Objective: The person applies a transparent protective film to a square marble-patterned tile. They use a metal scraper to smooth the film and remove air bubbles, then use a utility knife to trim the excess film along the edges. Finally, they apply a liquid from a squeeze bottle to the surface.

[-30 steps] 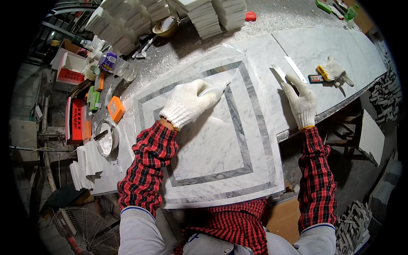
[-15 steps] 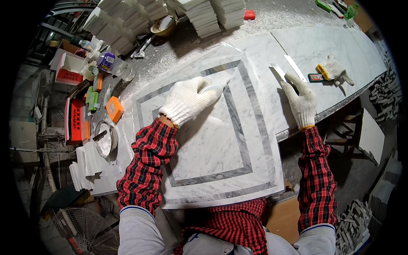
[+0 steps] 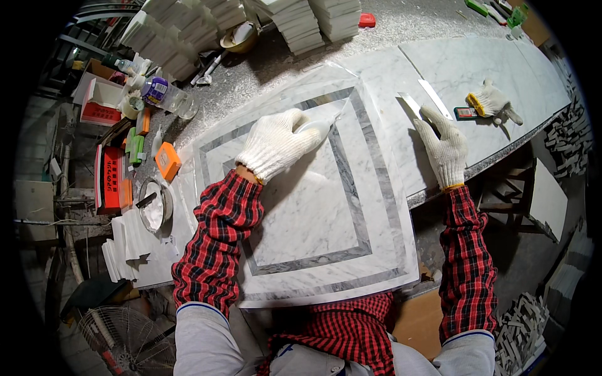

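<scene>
Under the left hand [image 3: 276, 143], closed around a pale tool [image 3: 322, 128], lies the panel [image 3: 307, 216]. Right hand [image 3: 448, 150]: fingers partly parted at a strip [image 3: 409, 104]; grip on it unclear.

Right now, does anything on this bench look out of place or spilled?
A white glove lies loose on the marble slab, odd because the left hand and right hand are both gloved. Pale debris litters the bench.

The left hand [image 3: 273, 143] and right hand [image 3: 446, 150] wear white knitted gloves [image 3: 256, 156], the right one's cuff edged in yellow. Bunched oversleeves [image 3: 216, 241] in red, black and white plaid end near in thin blue trim [image 3: 469, 332], meeting pale grey shirt sleeves [image 3: 204, 341]. Red-and-black checked cloth [image 3: 357, 326] covers the lower front.
</scene>
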Tool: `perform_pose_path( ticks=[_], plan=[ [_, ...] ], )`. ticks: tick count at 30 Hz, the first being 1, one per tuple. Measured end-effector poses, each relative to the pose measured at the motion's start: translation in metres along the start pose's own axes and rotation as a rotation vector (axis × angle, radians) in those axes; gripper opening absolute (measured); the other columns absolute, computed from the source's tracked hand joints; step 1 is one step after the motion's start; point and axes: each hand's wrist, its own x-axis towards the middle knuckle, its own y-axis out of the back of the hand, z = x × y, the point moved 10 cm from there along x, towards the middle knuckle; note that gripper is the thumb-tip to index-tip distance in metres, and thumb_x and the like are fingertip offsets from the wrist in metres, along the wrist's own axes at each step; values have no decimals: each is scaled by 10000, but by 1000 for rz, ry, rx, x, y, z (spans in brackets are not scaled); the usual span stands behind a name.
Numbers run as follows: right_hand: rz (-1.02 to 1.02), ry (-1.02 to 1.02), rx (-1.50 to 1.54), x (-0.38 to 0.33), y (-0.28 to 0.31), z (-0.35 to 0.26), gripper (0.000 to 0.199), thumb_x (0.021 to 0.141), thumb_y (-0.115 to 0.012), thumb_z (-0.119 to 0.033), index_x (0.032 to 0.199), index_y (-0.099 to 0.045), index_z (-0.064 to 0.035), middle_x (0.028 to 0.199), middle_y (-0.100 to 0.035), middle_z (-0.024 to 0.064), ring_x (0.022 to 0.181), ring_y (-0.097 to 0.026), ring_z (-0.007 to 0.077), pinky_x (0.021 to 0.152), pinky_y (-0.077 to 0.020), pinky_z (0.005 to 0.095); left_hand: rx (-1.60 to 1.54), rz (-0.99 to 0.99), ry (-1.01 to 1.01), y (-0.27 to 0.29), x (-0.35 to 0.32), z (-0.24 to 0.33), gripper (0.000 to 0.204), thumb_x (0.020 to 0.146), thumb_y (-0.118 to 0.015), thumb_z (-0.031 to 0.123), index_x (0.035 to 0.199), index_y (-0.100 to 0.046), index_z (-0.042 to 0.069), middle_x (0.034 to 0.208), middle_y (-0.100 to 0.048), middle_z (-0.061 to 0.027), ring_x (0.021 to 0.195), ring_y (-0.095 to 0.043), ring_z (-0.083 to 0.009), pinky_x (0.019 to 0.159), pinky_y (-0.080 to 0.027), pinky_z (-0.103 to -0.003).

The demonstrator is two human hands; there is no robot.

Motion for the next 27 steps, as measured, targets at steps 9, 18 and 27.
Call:
perform_pose_path(
  ticks=[9, 18, 27],
  plan=[
    [-7, -2, -2, 0, 0, 0, 374, 904, -736, -344, 1201, -732, -116, 1044, -761, 124, 962, -736, 267, 840, -554, 346, -11, 12, -25, 2, 2, 5, 466, 902, -683, 402, 1155, -709, 11, 863, -742, -129, 615, -682, -149, 574, -533, -300],
    [-18, -21, 30, 1, -1, 2, 384, 905, -733, -341, 1204, -732, -99, 1055, -760, 127, 975, -733, 269, 860, -553, 351, 10, 19, -15, 3, 4, 7, 487, 899, -675, 424, 1166, -706, 18, 907, -748, -141, 660, -702, -168, 609, -549, -302],
    [-15, -11, 0, 1, -1, 2, 382, 909, -726, -355, 1202, -734, -110, 1052, -760, 127, 972, -733, 271, 847, -551, 351, 34, 3, -3, 3, 6, 7, 514, 891, -665, 451, 1189, -706, 35, 957, -752, -143, 788, -723, -195, 720, -561, -317]
  ],
)
